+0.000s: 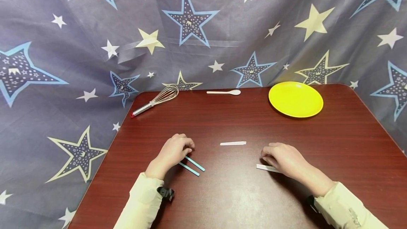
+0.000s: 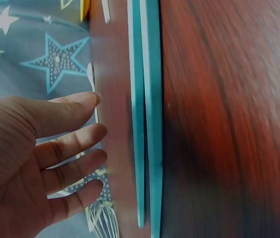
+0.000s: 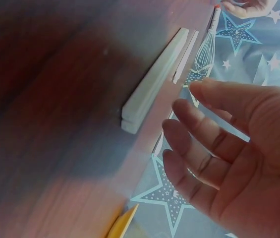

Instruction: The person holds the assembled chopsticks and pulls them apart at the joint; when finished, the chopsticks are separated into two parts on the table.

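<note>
My left hand (image 1: 176, 149) hovers over a pair of light blue chopsticks (image 1: 190, 169), its fingers loosely bent and apart from them. In the left wrist view the chopsticks (image 2: 153, 109) lie side by side on the table, beyond the spread fingertips. My right hand (image 1: 286, 160) is above a pale, flat stick-like piece (image 1: 264, 167), partly hidden beneath it. The right wrist view shows this pale piece (image 3: 154, 82) as two narrow bars lying together, with relaxed fingers beside it. Between the hands lies a short pair of white sticks (image 1: 233, 143).
At the back of the dark red table (image 1: 206, 123) lie a whisk (image 1: 162, 96) with a metal handle, a white spoon (image 1: 224, 92) and a yellow plate (image 1: 295, 100). A grey curtain (image 1: 203, 59) with stars hangs directly behind the table's far edge.
</note>
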Tool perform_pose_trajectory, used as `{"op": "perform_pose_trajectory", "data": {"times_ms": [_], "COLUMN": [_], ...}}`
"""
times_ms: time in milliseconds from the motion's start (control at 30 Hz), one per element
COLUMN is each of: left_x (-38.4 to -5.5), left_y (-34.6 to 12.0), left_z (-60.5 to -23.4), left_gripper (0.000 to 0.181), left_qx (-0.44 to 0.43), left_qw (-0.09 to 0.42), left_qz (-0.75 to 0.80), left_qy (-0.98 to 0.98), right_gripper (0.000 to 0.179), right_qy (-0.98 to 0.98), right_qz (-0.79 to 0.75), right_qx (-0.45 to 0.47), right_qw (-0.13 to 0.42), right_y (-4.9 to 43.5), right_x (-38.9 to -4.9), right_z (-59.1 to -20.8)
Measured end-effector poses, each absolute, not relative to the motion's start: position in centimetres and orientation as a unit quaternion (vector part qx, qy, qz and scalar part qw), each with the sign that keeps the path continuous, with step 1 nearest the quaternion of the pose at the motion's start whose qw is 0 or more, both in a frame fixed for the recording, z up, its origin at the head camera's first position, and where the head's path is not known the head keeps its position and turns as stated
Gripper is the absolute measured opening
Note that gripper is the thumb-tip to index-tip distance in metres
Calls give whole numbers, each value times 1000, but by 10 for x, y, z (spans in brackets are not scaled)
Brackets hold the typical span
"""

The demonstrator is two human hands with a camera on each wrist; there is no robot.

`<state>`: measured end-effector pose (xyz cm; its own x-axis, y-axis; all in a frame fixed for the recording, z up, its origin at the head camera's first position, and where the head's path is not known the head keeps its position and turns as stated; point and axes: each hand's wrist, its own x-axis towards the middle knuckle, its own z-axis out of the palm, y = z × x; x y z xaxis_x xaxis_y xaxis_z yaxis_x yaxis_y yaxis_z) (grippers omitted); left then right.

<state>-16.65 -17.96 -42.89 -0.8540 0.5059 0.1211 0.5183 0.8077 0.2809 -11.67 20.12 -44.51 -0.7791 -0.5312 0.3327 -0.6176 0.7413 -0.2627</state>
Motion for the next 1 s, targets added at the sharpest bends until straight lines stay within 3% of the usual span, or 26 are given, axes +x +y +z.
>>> {"op": "perform_pose_trajectory", "data": {"times_ms": [1000], "left_x": [-159], "left_y": [-201], "left_z": [-446], "left_gripper": [31], "left_qx": [-265], "left_qw": [46], "left_qz": [-86], "left_qy": [-959], "right_gripper": [17], "right_qy": [-928], "right_qz": [177], "right_qx": [309], "right_qw": [112], "right_y": [200], "right_x": [-116], "right_z": [-444]}}
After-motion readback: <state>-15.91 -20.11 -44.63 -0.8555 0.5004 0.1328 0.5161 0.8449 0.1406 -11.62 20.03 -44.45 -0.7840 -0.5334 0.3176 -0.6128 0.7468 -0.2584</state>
